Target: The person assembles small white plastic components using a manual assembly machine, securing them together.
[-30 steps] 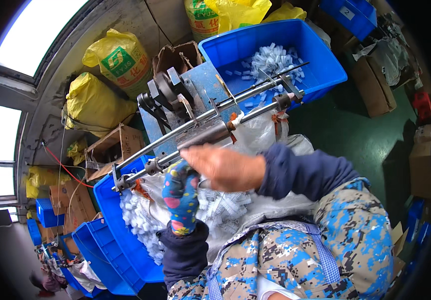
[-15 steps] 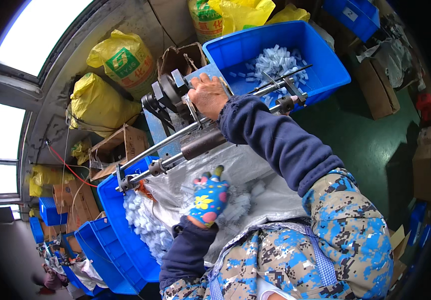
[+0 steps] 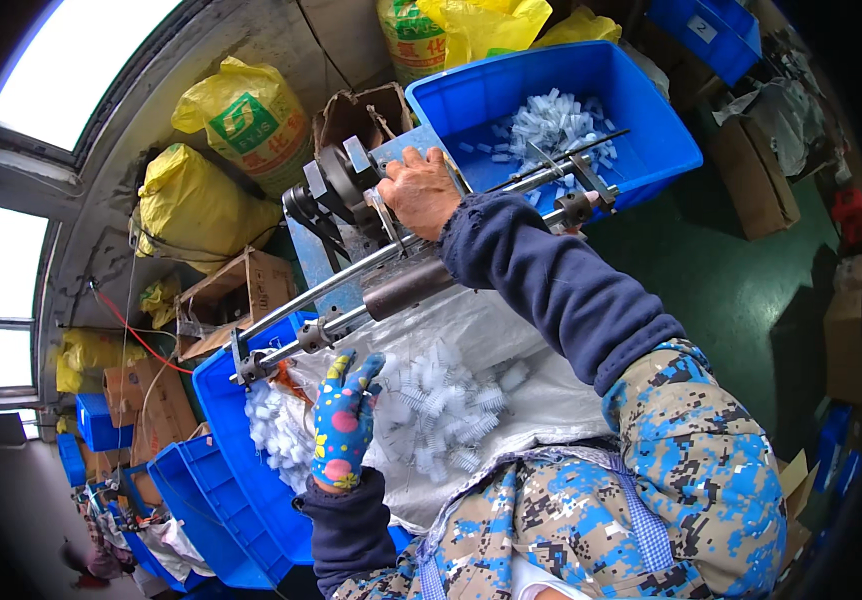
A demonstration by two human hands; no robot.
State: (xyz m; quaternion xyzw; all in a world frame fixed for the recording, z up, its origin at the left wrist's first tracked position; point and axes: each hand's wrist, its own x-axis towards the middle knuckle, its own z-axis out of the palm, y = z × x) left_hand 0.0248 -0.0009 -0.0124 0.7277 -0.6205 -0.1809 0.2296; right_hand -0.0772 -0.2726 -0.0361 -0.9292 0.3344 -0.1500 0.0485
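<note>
The rod [image 3: 331, 286] is glossy metal, the bin [image 3: 651, 115] smooth plastic

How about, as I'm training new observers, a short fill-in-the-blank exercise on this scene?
1. The left hand, beside the pile of white pieces, wears a flower-patterned ____.
2. The right hand, over the machine, wears ____ glove.
3. The bin beyond the right forearm is coloured ____.
4. The sacks near the windows are mostly coloured ____.

Missing words: glove; no; blue; yellow.
</note>
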